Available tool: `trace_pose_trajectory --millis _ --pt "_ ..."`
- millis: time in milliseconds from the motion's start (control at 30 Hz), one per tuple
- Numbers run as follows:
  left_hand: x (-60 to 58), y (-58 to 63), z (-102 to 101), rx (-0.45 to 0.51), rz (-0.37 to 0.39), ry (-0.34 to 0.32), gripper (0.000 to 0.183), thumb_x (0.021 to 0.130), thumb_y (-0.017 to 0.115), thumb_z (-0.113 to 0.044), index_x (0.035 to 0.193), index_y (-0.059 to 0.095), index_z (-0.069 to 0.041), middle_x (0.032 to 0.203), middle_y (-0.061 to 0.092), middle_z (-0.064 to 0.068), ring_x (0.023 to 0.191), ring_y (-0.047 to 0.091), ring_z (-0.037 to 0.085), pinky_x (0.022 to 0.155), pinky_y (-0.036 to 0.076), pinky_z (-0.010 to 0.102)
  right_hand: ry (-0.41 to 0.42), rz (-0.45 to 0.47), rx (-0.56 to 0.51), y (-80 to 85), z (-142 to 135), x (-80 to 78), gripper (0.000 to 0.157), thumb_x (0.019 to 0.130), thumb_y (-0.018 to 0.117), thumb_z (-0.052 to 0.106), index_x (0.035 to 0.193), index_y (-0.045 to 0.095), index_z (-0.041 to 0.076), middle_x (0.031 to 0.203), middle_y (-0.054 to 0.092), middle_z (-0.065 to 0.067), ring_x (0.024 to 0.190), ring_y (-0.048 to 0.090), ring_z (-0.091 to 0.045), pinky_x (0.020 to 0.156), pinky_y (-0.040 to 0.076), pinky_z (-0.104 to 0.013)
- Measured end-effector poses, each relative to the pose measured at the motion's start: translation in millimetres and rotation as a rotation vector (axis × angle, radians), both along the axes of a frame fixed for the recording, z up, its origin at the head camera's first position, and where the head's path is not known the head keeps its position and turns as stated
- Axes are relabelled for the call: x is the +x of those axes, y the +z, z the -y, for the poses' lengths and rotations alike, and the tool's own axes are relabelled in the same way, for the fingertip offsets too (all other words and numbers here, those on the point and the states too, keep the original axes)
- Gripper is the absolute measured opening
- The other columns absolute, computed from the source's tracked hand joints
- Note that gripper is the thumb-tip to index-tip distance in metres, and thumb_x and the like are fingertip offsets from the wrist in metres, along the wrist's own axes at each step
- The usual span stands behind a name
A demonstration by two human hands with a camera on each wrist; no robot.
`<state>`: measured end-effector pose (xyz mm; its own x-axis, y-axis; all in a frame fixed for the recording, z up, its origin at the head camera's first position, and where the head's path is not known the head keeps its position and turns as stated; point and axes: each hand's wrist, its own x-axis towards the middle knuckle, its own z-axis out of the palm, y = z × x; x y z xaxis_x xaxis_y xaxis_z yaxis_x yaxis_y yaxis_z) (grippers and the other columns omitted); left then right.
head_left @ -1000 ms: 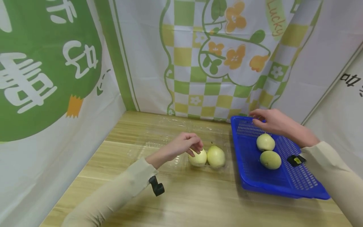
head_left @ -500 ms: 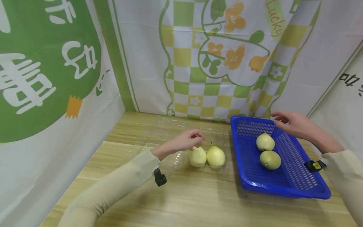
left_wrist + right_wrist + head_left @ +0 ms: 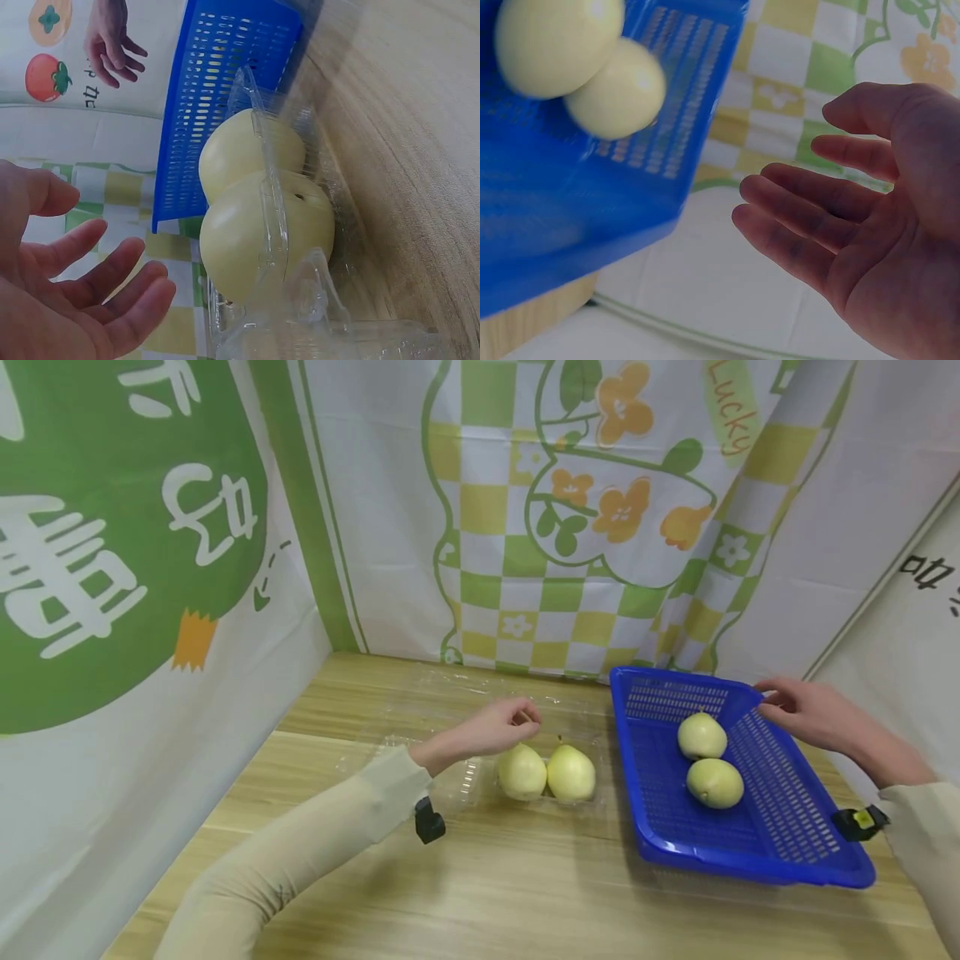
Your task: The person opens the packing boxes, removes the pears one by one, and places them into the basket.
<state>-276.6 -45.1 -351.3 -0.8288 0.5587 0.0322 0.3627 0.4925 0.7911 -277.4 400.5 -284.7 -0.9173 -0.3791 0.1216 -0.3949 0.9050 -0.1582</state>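
Note:
Two pale yellow pears, the left pear (image 3: 522, 774) and the right pear (image 3: 572, 774), sit side by side in a clear plastic container (image 3: 274, 217). Just above the left pear hovers my left hand (image 3: 497, 727), its fingers loosely bent and holding nothing. Two more pears, an upright pear (image 3: 702, 737) and a pear on its side (image 3: 715, 783), lie in a blue plastic basket (image 3: 637, 777). My right hand (image 3: 813, 714) is by the basket's back right corner. In the right wrist view its relaxed fingers (image 3: 802, 214) hold nothing and stay apart from the basket.
The wooden table (image 3: 510, 893) carries both containers. A printed curtain (image 3: 555, 568) hangs close behind them, and a white and green cloth (image 3: 277, 635) borders the left side. The container's open clear lid spreads behind and left of the pears.
My right hand has moved from above the basket rightward and slightly down to its back right corner. My left hand has lifted a little off the left pear. The pears have stayed put.

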Motion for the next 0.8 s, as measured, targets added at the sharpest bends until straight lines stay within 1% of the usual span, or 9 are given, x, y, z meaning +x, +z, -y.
trace_pose_trajectory --millis 33,200,367,467,600,700,800 --pt "0.5 0.2 -0.7 -0.007 -0.006 0.001 0.024 0.092 0.051 -0.024 0.111 0.057 -0.01 0.11 0.061 0.004 0.103 0.057 0.017 0.084 0.048 0.029 -0.005 0.0 0.003 -2.0 -3.5 0.3 0.042 0.093 0.053 0.023 0.123 0.048 -0.006 0.106 0.061 -0.032 0.093 0.059 -0.045 0.073 0.048 -0.054" --pt "2.8 -1.6 -4.2 -0.03 -0.012 -0.002 0.026 0.092 0.053 -0.022 0.114 0.055 -0.007 0.112 0.062 0.008 0.105 0.058 0.021 0.084 0.049 0.03 -0.015 0.016 -0.007 -9.5 -21.0 3.9 0.041 0.093 0.053 0.022 0.12 0.05 -0.008 0.103 0.061 -0.033 0.091 0.059 -0.045 0.07 0.049 -0.053" --pt "4.7 -7.4 -8.5 -0.096 -0.008 -0.037 0.028 0.093 0.053 -0.025 0.116 0.054 -0.009 0.113 0.061 0.009 0.103 0.058 0.021 0.082 0.05 0.029 -0.035 0.024 0.007 -17.4 -35.2 8.8 0.043 0.093 0.054 0.024 0.121 0.05 -0.008 0.103 0.061 -0.032 0.089 0.06 -0.044 0.067 0.05 -0.05" --pt "5.5 -9.7 -12.4 -0.154 -0.039 -0.056 0.029 0.092 0.053 -0.026 0.116 0.055 -0.011 0.116 0.061 0.007 0.106 0.057 0.021 0.084 0.049 0.031 -0.033 0.025 0.014 -22.6 -42.4 10.7 0.042 0.092 0.054 0.023 0.121 0.049 -0.007 0.104 0.061 -0.033 0.089 0.06 -0.045 0.065 0.051 -0.049" --pt "4.7 -13.1 -17.8 -0.264 -0.115 -0.085 0.036 0.091 0.052 -0.032 0.121 0.054 -0.012 0.12 0.059 0.005 0.11 0.056 0.021 0.087 0.048 0.034 -0.039 0.036 0.018 -30.0 -51.9 12.9 0.042 0.092 0.055 0.022 0.121 0.049 -0.008 0.105 0.059 -0.035 0.089 0.06 -0.046 0.065 0.051 -0.049" --pt "4.8 -15.1 -20.0 -0.322 -0.133 -0.107 0.038 0.091 0.05 -0.034 0.122 0.054 -0.013 0.122 0.058 0.005 0.111 0.055 0.02 0.087 0.048 0.034 -0.043 0.051 0.015 -35.9 -56.4 14.6 0.042 0.092 0.055 0.021 0.121 0.048 -0.008 0.106 0.058 -0.036 0.09 0.06 -0.046 0.065 0.051 -0.049" --pt "5.2 -17.2 -21.1 -0.357 -0.136 -0.12 0.037 0.091 0.051 -0.031 0.123 0.053 -0.012 0.123 0.058 0.005 0.113 0.054 0.02 0.09 0.047 0.034 -0.047 0.072 0.017 -42.4 -58.0 15.8 0.045 0.092 0.055 0.023 0.122 0.046 -0.009 0.107 0.056 -0.037 0.089 0.06 -0.045 0.065 0.051 -0.049"
